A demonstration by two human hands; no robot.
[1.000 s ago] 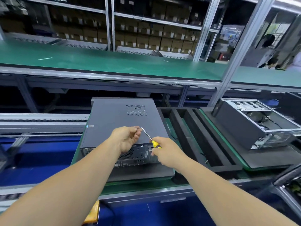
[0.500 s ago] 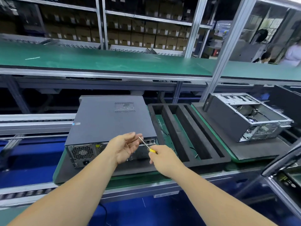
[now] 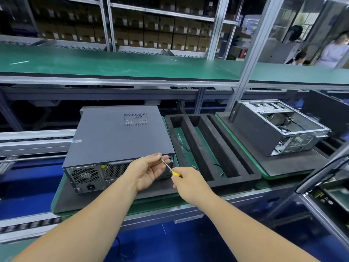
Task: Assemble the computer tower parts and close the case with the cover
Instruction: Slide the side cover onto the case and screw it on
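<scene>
A computer tower lies on its side on a dark pad, its grey cover on top and its rear panel with fan grille and power socket facing me. My right hand grips a yellow-handled screwdriver in front of the panel's right end. Its thin shaft points up and left into my left hand. That hand is turned palm up, and its thumb and fingertips pinch the shaft's tip. Whether a screw sits there is hidden.
A black foam tray with long slots sits right of the tower. Further right, an open chassis rests on another pad. A green shelf runs above, held by a metal post. Two people are at the far right.
My left hand has loosened from a tight fist to extended fingers around the shaft tip. My view has swung right and down, so the tower's rear panel shows more.
</scene>
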